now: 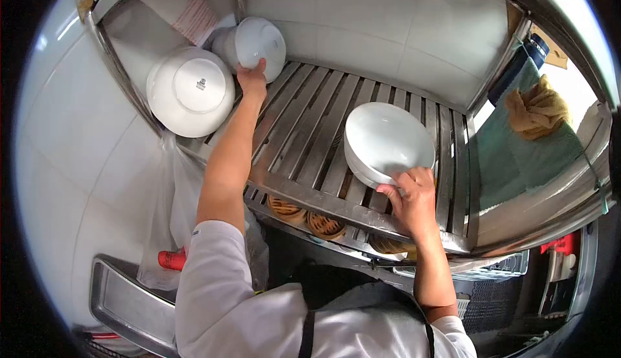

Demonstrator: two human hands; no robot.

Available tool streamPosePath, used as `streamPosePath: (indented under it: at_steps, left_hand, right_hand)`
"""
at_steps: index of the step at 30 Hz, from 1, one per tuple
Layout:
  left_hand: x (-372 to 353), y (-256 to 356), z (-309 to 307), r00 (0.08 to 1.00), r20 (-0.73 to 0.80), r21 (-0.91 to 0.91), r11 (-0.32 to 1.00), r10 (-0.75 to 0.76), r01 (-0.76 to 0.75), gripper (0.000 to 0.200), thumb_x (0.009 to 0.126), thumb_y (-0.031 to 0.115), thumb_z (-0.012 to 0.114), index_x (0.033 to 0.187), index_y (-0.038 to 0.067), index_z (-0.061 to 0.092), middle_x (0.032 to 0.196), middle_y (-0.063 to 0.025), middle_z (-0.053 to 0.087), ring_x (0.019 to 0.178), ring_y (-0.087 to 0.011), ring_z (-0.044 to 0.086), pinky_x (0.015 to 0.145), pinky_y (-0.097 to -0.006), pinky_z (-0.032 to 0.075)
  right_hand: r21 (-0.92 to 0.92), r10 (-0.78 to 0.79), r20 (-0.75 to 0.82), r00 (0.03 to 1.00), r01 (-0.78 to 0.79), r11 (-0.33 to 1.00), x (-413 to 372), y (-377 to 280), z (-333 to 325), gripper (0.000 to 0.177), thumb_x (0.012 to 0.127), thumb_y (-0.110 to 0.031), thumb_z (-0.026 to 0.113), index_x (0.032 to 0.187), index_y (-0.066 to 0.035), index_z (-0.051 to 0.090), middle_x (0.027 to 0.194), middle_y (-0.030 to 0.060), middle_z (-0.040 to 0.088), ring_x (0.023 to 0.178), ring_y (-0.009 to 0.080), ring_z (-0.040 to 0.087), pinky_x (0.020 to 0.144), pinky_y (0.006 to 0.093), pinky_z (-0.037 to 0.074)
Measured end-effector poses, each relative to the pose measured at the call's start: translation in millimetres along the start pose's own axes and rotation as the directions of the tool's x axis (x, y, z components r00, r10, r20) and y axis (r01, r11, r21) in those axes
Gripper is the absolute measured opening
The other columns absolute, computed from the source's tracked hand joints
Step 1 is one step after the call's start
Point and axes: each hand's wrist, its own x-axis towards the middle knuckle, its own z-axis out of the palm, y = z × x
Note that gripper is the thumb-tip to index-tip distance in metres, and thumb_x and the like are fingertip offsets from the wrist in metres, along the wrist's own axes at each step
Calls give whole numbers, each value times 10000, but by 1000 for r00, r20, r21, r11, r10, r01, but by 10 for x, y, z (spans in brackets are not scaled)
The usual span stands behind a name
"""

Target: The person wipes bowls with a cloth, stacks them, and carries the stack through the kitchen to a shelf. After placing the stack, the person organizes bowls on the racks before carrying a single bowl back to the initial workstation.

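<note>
My left hand [252, 78] reaches to the far left corner of a slatted steel shelf [310, 131] and grips the rim of a white bowl [259, 44] that sits on a stack of upturned bowls. Beside it stands a larger stack of upturned white bowls [191, 89]. My right hand [411, 199] holds the near edge of a stack of white bowls [388, 141] at the front right of the shelf.
White tiled walls enclose the shelf at the back and left. Bamboo steamer baskets [323, 224] show under the slats. A clear plastic bag [168, 216] hangs at the left above a steel tray [126, 303]. A yellow cloth [537, 112] lies on a green towel at the right.
</note>
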Motion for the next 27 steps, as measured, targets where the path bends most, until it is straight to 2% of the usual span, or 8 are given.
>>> streamPosePath:
  at_steps: [2, 5, 11, 17, 18, 25, 26, 27]
  left_hand:
    - [-133, 238, 39, 993, 83, 224, 969, 90, -106, 440, 830, 24, 763, 1209, -32, 546, 1119, -169, 682, 1020, -304, 643, 934, -364, 470]
    - [-301, 596, 17, 908, 374, 596, 700, 191, -393, 414, 801, 73, 775, 1152, -23, 577, 1054, -222, 674, 991, -375, 647, 909, -382, 483]
    - [-794, 852, 14, 495, 853, 420, 345, 167, -839, 290, 762, 90, 745, 1018, 26, 625, 1011, -196, 652, 1021, -404, 597, 896, -502, 440]
    - [-1441, 888, -31, 258, 965, 233, 288, 51, -929, 151, 808, 42, 643, 948, 96, 630, 901, -95, 618, 987, -313, 586, 889, -430, 406]
    - [-1533, 859, -25, 226, 964, 170, 334, 139, -927, 74, 832, 60, 637, 898, 88, 621, 854, -108, 583, 919, -307, 581, 860, -406, 414]
    - [-1855, 837, 54, 160, 986, 130, 425, 36, -896, 99, 836, 17, 599, 920, 65, 621, 892, -94, 595, 967, -310, 582, 890, -424, 418]
    - [-1855, 878, 56, 164, 980, 198, 426, -116, -883, 192, 806, 1, 615, 989, 59, 630, 1009, -123, 617, 1036, -334, 588, 948, -424, 412]
    - [-1873, 922, 77, 173, 982, 188, 456, -75, -870, 230, 792, 3, 621, 1015, 58, 632, 1059, -133, 614, 1066, -340, 581, 967, -425, 411]
  right_hand:
    - [-2, -17, 5, 1000, 17, 1000, 72, -125, -88, 359, 667, -286, 842, 883, -65, 659, 821, 86, 596, 797, 308, 554, 739, 423, 434]
    - [-101, -13, 77, 997, 21, 995, 87, -138, -84, 375, 645, -251, 847, 892, -70, 632, 856, 91, 597, 827, 307, 568, 759, 426, 429]
    - [-185, 1, 104, 995, 18, 983, -16, -45, -145, 372, 633, -215, 843, 878, -70, 603, 859, 100, 600, 847, 310, 572, 761, 429, 422]
    - [-255, 38, 92, 995, -13, 967, -167, 86, -329, 370, 619, -220, 850, 833, -66, 591, 830, 98, 586, 826, 314, 561, 743, 435, 414]
    - [-258, 46, 90, 995, -22, 966, -195, 96, -366, 371, 617, -220, 851, 830, -65, 590, 828, 97, 585, 825, 312, 561, 742, 434, 413]
    - [-131, 92, 106, 990, -78, 988, -358, 170, -629, 454, 656, -313, 856, 960, -42, 653, 924, 122, 618, 916, 319, 574, 811, 425, 432]
    - [-68, 112, 112, 987, -104, 992, -367, 185, -683, 475, 678, -338, 853, 991, -36, 661, 973, 137, 625, 955, 319, 579, 839, 421, 439]
    - [-80, 120, 22, 993, -118, 990, -368, 216, -701, 483, 717, -368, 829, 1020, -32, 658, 1037, 160, 610, 1006, 323, 570, 876, 418, 434]
